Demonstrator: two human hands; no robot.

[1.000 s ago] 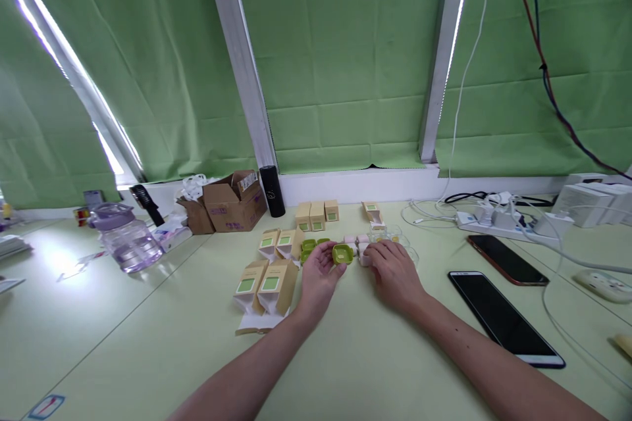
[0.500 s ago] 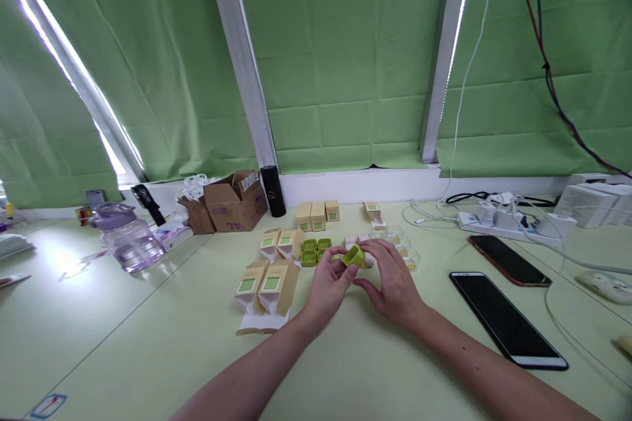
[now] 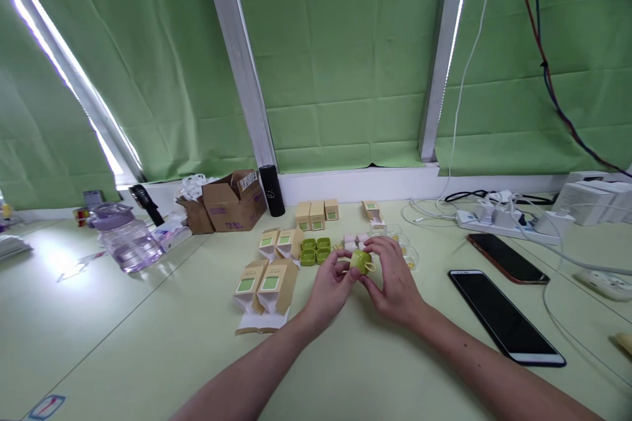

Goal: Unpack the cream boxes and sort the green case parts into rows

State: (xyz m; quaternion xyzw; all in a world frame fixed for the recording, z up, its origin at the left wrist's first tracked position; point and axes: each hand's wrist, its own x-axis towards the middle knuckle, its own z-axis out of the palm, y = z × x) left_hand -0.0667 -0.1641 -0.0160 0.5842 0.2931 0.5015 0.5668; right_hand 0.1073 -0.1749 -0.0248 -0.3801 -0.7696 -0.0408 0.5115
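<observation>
My left hand (image 3: 332, 283) pinches a small olive-green case (image 3: 361, 262) between thumb and fingers. A pale yellow ring-shaped loop (image 3: 370, 267) sticks out at the case's right end. My right hand (image 3: 392, 278) is curled round that side, its thumb and fingertips at the case and loop. Just beyond my hands is a cluster of green square cases (image 3: 316, 250). Behind the held case lie small whitish-pink rolls (image 3: 351, 241), partly covered by my hands. Clear plastic pieces with yellow parts (image 3: 410, 256) lie past my right hand.
Open kraft boxes with green labels (image 3: 276, 285) stand left of my hands, with more small boxes (image 3: 316, 214) behind. Two phones (image 3: 506, 316) and a power strip (image 3: 513, 227) with cables are at right. A water jug (image 3: 129, 243), cardboard carton (image 3: 234, 204) and black cylinder (image 3: 271, 191) stand left.
The green case has turned in my hands: its open hollow faced up before, and now its rounded outside and the yellow loop show. My right fingers have closed in on it.
</observation>
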